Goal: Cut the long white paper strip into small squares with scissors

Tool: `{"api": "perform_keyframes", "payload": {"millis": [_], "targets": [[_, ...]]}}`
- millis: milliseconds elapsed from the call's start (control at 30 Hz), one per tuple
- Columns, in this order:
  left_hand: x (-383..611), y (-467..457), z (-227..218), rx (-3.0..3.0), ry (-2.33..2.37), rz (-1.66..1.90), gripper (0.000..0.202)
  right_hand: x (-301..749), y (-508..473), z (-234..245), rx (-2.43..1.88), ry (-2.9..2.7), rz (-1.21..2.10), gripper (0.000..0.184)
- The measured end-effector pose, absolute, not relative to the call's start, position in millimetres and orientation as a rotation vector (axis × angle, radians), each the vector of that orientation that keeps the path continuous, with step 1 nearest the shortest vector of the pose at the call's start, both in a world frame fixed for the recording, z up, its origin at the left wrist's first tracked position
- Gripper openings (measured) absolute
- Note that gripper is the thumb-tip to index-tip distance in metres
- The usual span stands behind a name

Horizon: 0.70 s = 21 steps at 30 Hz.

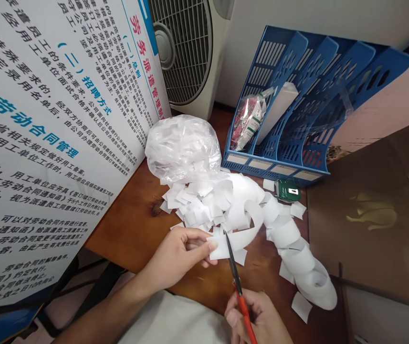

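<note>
My left hand (193, 248) pinches the end of a long white paper strip (249, 234) between thumb and fingers. In my right hand (256, 315) is a pair of scissors (238, 282) with red handles and dark blades, which lie across the strip just right of my left fingertips. The strip curls back and to the right, joining a loosely coiled white length (297, 253) at the table's right side. Behind my left hand lies a heap of cut white paper pieces (197, 205).
A clear plastic bag (183, 145) holding white pieces stands behind the heap. A blue file rack (276, 165) is at the back right, with a green tape measure (288, 191) before it. A printed board (64, 119) borders the wooden table (129, 229) on the left; a fan (186, 48) stands behind.
</note>
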<state>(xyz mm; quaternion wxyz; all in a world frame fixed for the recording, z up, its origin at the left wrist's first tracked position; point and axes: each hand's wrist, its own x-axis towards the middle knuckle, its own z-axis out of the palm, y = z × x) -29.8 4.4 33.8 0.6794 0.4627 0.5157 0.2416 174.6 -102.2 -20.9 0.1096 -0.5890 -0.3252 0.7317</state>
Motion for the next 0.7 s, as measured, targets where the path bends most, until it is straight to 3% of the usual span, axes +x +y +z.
{"api": "perform_keyframes", "payload": {"millis": [100, 267, 433, 567, 700], "targets": [[-30, 5, 35, 1.035, 1.171, 0.521, 0.030, 174, -103, -21, -1.801, -0.933, 2.134, 0.039], [-36, 5, 34, 1.076, 1.158, 0.493, 0.032, 170, -104, -24, -1.822, -0.915, 2.089, 0.048], [-50, 12, 37, 1.358, 1.302, 0.563, 0.027, 184, -115, -38, -2.074, -1.287, 1.433, 0.053], [-55, 24, 39, 1.717, 1.454, 0.609, 0.018, 203, -126, -49, -2.159, -1.665, 0.942, 0.037], [-49, 46, 27, 2.035, 1.444, 0.714, 0.013, 198, -124, -51, -2.046, -1.827, 0.705, 0.027]]}}
